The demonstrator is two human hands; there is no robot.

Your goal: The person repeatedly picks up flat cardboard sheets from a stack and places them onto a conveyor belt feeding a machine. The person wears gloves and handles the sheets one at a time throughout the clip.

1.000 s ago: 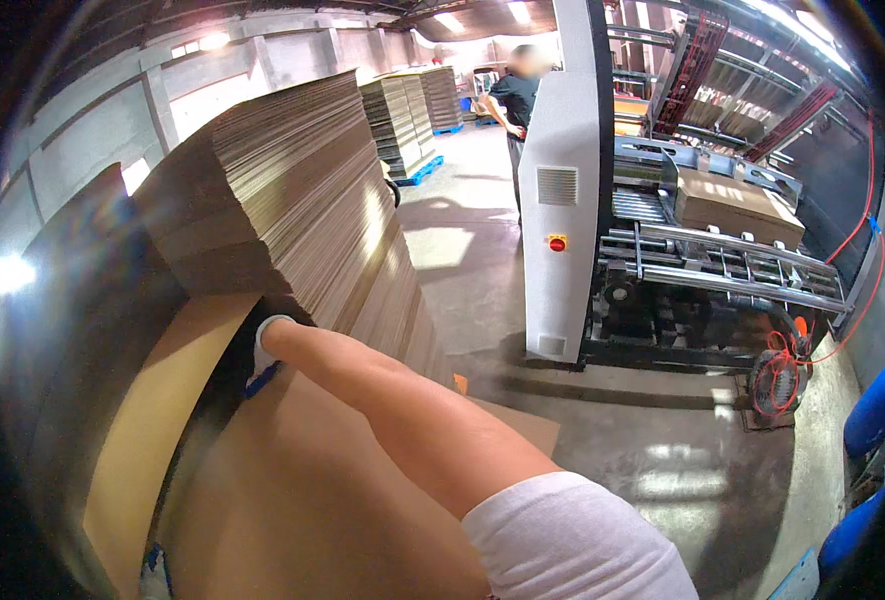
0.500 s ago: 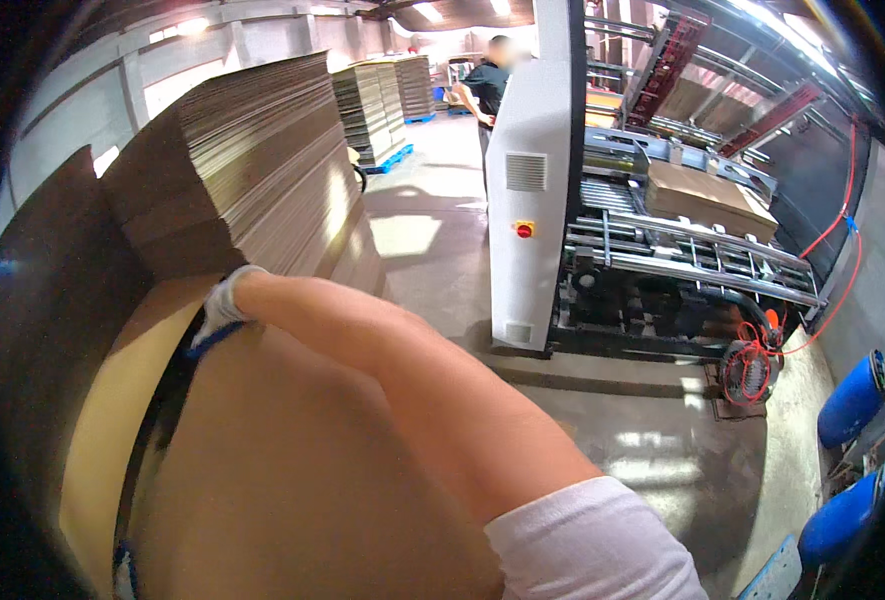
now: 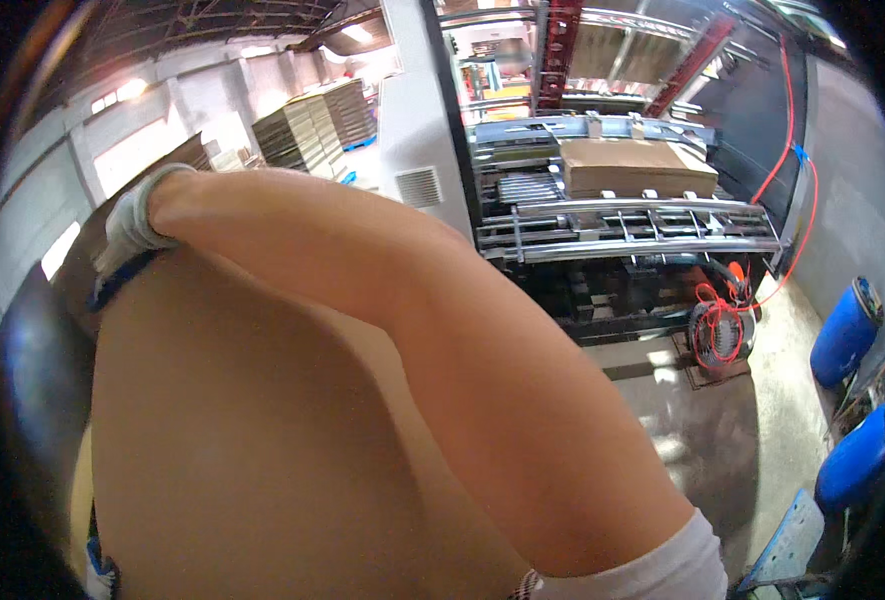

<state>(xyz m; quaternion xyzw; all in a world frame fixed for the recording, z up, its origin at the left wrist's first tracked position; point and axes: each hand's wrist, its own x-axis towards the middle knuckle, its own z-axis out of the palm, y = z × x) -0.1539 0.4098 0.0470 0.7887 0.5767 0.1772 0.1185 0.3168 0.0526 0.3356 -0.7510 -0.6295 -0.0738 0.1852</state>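
A broad brown cardboard sheet (image 3: 242, 430) fills the lower left, close in front of me. Whether it is one sheet or several together, I cannot tell. My right arm stretches across it, and my right hand (image 3: 134, 235), in a white glove with blue on the fingers, is closed over its far left edge. Down at the lower left, my left hand (image 3: 100, 572), gloved alike, shows only in part against the near end of the same edge. Its fingers look curled around the cardboard.
A machine with metal rails (image 3: 652, 225) stands ahead to the right, bearing a cardboard stack (image 3: 637, 168). A red hose (image 3: 790, 110) hangs beside it. Blue barrels (image 3: 845, 335) line the right wall. Farther back, tall cardboard stacks (image 3: 307, 130) stand near a pale wall.
My view has swung, shifting the machine leftward in the picture. The cardboard has come up closer with both hands on it, now covering most of the tall stack at left. The person beyond is out of sight.
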